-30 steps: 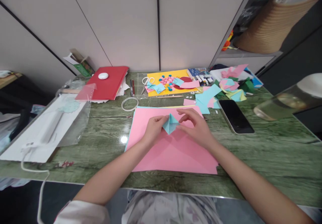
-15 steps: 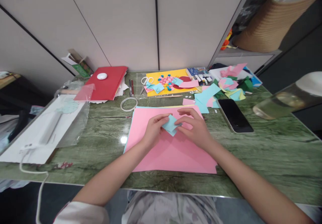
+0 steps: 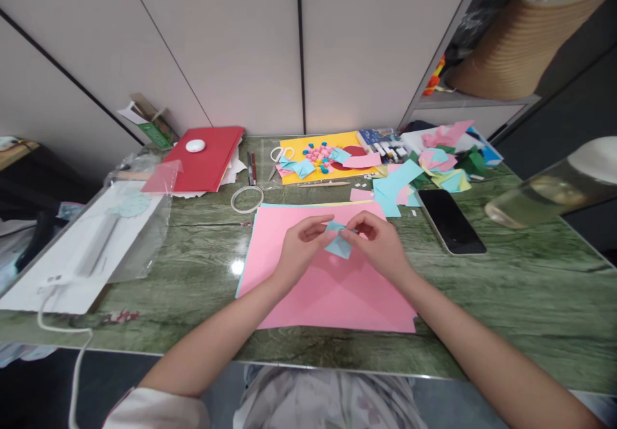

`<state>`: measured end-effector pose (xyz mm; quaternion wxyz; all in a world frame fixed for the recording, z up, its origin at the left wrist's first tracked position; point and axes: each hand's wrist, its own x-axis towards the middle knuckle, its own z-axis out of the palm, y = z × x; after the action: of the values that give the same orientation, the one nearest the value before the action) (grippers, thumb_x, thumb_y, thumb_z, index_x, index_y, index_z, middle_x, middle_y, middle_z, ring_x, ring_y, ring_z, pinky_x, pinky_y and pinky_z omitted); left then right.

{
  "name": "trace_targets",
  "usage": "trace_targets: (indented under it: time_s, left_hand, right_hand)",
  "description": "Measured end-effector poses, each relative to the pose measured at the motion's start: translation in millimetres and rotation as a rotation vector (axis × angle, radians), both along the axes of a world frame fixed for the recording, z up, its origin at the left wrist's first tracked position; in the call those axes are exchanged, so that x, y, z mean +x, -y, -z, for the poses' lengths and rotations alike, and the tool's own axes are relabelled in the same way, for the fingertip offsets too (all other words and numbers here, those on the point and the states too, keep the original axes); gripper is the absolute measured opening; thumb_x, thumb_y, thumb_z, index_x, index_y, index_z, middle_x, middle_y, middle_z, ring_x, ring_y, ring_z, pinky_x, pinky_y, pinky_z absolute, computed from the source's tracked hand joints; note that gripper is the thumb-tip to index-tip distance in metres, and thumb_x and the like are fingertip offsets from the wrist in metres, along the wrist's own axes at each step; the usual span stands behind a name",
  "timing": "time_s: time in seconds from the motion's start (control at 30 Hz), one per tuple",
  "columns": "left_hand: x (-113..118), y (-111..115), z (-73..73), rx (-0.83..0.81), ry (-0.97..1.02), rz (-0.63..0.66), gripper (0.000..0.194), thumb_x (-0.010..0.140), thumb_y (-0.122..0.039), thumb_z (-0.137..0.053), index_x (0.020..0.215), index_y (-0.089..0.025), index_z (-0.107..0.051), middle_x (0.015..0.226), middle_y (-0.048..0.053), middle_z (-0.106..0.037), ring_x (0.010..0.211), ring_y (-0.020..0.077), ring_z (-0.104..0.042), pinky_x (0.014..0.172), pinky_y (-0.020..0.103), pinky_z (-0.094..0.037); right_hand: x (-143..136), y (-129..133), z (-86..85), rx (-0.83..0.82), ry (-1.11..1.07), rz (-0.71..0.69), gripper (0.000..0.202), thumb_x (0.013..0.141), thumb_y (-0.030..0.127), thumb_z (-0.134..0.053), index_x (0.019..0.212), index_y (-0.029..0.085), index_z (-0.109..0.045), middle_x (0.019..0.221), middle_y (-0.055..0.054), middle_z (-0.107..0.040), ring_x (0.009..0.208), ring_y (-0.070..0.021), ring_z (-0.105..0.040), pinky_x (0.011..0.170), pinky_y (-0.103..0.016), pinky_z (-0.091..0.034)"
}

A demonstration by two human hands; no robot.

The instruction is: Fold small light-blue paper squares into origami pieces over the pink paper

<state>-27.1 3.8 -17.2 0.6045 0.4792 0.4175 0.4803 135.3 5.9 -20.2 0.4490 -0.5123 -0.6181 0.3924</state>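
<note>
A small folded piece of light blue paper (image 3: 341,245) is held between my two hands, above a stack of large pink paper (image 3: 308,307). My left hand (image 3: 304,244) grips its left side, thumb on the front and fingers behind. On the right side, my right hand (image 3: 378,241) pinches the upper edge between thumb and curled index finger. The fingers hide part of the folds.
Behind the stack lie a tape roll (image 3: 247,199), scissors (image 3: 281,155), a yellow sheet (image 3: 289,177) with small pompoms and blue paper scraps (image 3: 396,184). A phone (image 3: 452,222) and a bottle (image 3: 544,188) stand right; a red folder (image 3: 207,165) and power strip (image 3: 96,247) left.
The blue paper has moved slightly right and turned. My right hand's fingers have curled in from a looser spread and now pinch its upper right edge.
</note>
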Motion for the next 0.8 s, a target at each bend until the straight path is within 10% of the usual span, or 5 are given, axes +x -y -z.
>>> trace_targets:
  time_s: [0.8]
  left_hand:
    - [0.8,0.6,-2.1,0.011,-0.146,-0.109,0.024,0.064,-0.027,-0.069,0.086,-0.016,-0.069,0.061,0.0,-0.065,0.055,0.0102,-0.057,0.055,0.022,-0.045]
  right_hand:
    - [-2.3,-2.3,9.1,-0.077,-0.325,-0.003,0.019,0.067,0.028,-0.068,0.082,0.022,-0.058,0.075,0.001,-0.056,0.07,-0.0126,-0.053,0.062,-0.025,-0.043]
